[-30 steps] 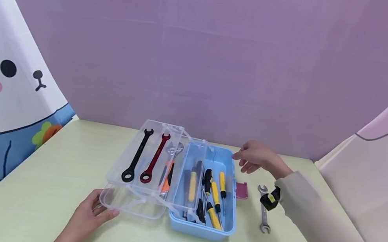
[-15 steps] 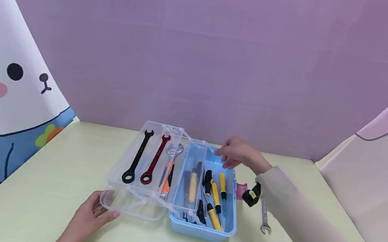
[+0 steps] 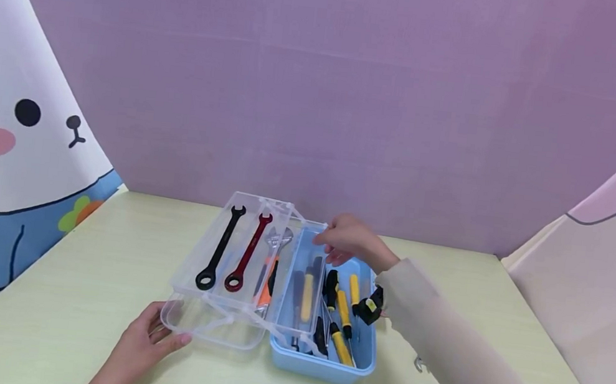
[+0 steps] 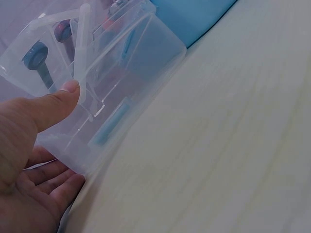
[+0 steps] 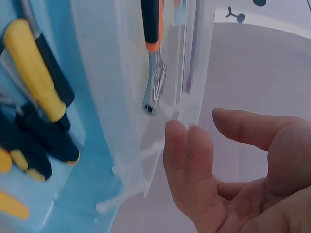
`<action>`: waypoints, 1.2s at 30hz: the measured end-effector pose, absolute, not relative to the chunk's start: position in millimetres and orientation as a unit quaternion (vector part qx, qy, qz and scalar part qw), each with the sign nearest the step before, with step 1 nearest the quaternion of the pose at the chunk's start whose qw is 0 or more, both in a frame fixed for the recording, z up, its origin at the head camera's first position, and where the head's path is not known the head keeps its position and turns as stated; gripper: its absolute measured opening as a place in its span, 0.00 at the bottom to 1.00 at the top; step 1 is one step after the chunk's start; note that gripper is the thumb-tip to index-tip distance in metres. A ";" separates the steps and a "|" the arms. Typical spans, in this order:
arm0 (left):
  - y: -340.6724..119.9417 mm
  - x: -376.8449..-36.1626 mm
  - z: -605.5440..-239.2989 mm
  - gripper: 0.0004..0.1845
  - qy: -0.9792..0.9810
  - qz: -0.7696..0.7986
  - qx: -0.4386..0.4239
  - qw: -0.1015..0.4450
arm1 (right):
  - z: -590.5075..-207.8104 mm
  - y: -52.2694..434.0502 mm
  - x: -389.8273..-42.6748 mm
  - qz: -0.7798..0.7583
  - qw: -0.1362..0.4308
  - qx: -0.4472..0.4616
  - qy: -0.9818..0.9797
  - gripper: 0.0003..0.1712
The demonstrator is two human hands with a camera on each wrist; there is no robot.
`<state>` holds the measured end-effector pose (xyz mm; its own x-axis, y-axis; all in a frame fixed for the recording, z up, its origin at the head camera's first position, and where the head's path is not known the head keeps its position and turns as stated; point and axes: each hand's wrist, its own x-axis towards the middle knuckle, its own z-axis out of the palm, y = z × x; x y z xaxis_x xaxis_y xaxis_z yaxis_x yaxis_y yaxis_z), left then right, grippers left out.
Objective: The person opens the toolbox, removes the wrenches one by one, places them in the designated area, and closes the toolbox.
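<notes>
My left hand grips the near left corner of the toolbox's clear lid, thumb on the lid and fingers around its edge in the left wrist view. Above the lid, a clear tray bears a black wrench and a red wrench. Orange-handled adjustable wrenches lie beside them. My right hand hovers over the far end of the blue toolbox. The right wrist view shows its thumb and fingertips apart, near the clear tray's end, holding nothing.
Yellow-and-black screwdrivers lie inside the blue box. A clear tray with a yellow-handled tool covers its left part. Right of the box, a silver wrench is mostly hidden under the right sleeve. A purple cloth hangs behind the table.
My right hand has moved left from beyond the box's right rim to over its far end. Its forearm now covers most of the silver wrench. The left hand stays put.
</notes>
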<state>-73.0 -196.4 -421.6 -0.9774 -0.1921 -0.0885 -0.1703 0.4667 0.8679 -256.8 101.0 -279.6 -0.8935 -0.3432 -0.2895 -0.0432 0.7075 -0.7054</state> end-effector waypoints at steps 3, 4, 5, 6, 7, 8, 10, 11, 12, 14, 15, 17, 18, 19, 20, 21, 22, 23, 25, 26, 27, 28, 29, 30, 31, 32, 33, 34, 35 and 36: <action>-196.5 -72.4 -421.3 0.34 -0.854 -0.510 0.100 0.014 | -284.0 89.9 -254.8 -0.369 0.204 -0.100 0.901 0.16; -196.5 -72.4 -421.2 0.34 -0.854 -0.511 0.100 0.014 | -285.7 86.4 -254.1 -0.369 0.205 -0.097 0.901 0.16; -196.4 -72.0 -420.9 0.34 -0.853 -0.512 0.100 0.014 | -287.4 83.0 -253.4 -0.370 0.208 -0.092 0.901 0.16; -196.4 -71.6 -420.7 0.34 -0.853 -0.513 0.098 0.016 | -288.8 79.8 -252.4 -0.372 0.212 -0.088 0.899 0.16; -196.3 -71.6 -420.7 0.34 -0.852 -0.514 0.097 0.017 | -290.6 76.8 -252.1 -0.373 0.214 -0.084 0.899 0.16; -196.3 -71.6 -420.6 0.34 -0.851 -0.516 0.099 0.016 | -292.3 73.9 -251.7 -0.372 0.217 -0.081 0.899 0.16; -196.3 -72.0 -420.5 0.34 -0.851 -0.514 0.103 0.015 | -295.7 68.8 -251.1 -0.366 0.218 -0.078 0.901 0.16; -196.4 -72.3 -420.7 0.35 -0.853 -0.512 0.102 0.014 | -297.1 66.6 -250.7 -0.363 0.219 -0.077 0.902 0.17; -196.4 -72.6 -420.7 0.35 -0.853 -0.511 0.103 0.013 | -298.5 64.7 -250.6 -0.359 0.219 -0.079 0.904 0.17; -196.5 -73.2 -421.0 0.35 -0.854 -0.510 0.105 0.010 | -301.2 61.4 -250.6 -0.349 0.217 -0.085 0.908 0.16; -196.5 -73.4 -421.1 0.35 -0.854 -0.509 0.106 0.009 | -302.5 60.0 -250.6 -0.346 0.216 -0.087 0.909 0.16; -196.4 -73.5 -421.4 0.35 -0.854 -0.509 0.106 0.008 | -304.8 57.2 -250.5 -0.344 0.215 -0.089 0.910 0.17; -196.3 -73.4 -421.4 0.35 -0.853 -0.511 0.109 0.007 | -306.1 55.7 -250.5 -0.345 0.214 -0.090 0.910 0.20; -196.5 -73.7 -421.8 0.35 -0.854 -0.508 0.108 0.007 | -307.2 54.3 -250.1 -0.344 0.213 -0.092 0.910 0.21; -196.6 -73.9 -422.1 0.35 -0.856 -0.506 0.108 0.007 | -308.5 52.8 -249.8 -0.343 0.212 -0.093 0.910 0.23; -196.5 -73.8 -422.1 0.35 -0.856 -0.506 0.108 0.007 | -309.8 51.6 -249.5 -0.341 0.210 -0.093 0.911 0.23; -196.4 -73.8 -422.2 0.36 -0.856 -0.505 0.109 0.006 | -310.5 50.5 -248.8 -0.339 0.208 -0.093 0.913 0.23; -196.6 -74.3 -422.7 0.36 -0.857 -0.503 0.109 0.005 | -311.1 49.8 -248.1 -0.337 0.207 -0.094 0.914 0.24; -196.5 -74.2 -423.1 0.36 -0.857 -0.503 0.109 0.004 | -313.7 48.0 -247.9 -0.334 0.204 -0.092 0.915 0.24; -196.5 -74.0 -423.2 0.36 -0.856 -0.504 0.111 0.003 | -315.5 47.1 -248.1 -0.333 0.203 -0.092 0.916 0.22; -196.4 -73.8 -423.2 0.36 -0.856 -0.504 0.113 0.002 | -317.0 46.5 -248.0 -0.333 0.203 -0.090 0.916 0.21; -196.3 -73.9 -423.2 0.36 -0.856 -0.504 0.113 0.002 | -318.2 45.7 -247.9 -0.335 0.204 -0.090 0.915 0.20; -196.3 -73.9 -423.5 0.36 -0.856 -0.504 0.111 0.004 | -319.5 45.0 -248.0 -0.337 0.205 -0.088 0.915 0.19; -195.8 -73.7 -423.2 0.36 -0.855 -0.506 0.112 0.004 | -320.8 44.1 -248.0 -0.337 0.205 -0.086 0.915 0.19; -195.4 -73.8 -423.0 0.36 -0.855 -0.506 0.113 0.003 | -321.3 43.5 -247.7 -0.337 0.205 -0.085 0.915 0.19; -195.3 -73.9 -423.3 0.35 -0.856 -0.505 0.111 0.004 | -321.7 43.1 -247.2 -0.338 0.205 -0.086 0.915 0.19; -195.0 -73.9 -423.3 0.35 -0.854 -0.508 0.110 0.006 | -321.7 42.7 -246.7 -0.338 0.205 -0.086 0.915 0.20; -194.9 -73.7 -423.2 0.35 -0.853 -0.510 0.110 0.007 | -322.2 42.0 -246.8 -0.335 0.205 -0.090 0.915 0.21; -194.9 -73.6 -423.4 0.35 -0.853 -0.511 0.110 0.007 | -322.5 41.6 -246.5 -0.332 0.202 -0.095 0.916 0.22; -194.8 -73.6 -423.3 0.35 -0.852 -0.512 0.112 0.007 | -323.3 41.3 -246.5 -0.330 0.199 -0.101 0.917 0.23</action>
